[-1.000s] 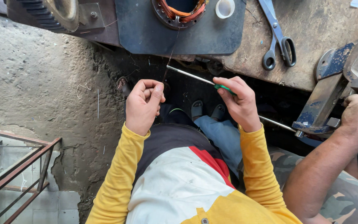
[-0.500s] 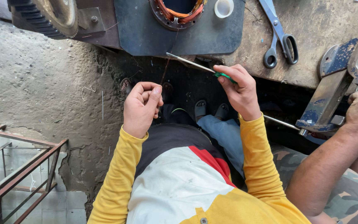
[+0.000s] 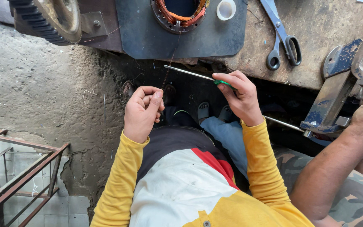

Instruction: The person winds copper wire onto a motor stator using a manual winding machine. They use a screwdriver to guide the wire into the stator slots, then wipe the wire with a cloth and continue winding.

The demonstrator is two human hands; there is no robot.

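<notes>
right hand (image 3: 240, 97) lifted the rod (image 3: 188, 73) toward the bench, left hand (image 3: 143, 112) dropped down a bit

thin copper wire (image 3: 167, 69) taut, green-handled rod (image 3: 194, 75) level

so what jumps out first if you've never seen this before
Two hands in yellow sleeves at the middle: the left hand pinches a thin wire running up to a copper coil at the top edge, while the right hand holds a green-handled metal rod. Scissors lie on the bench at upper right.
</notes>
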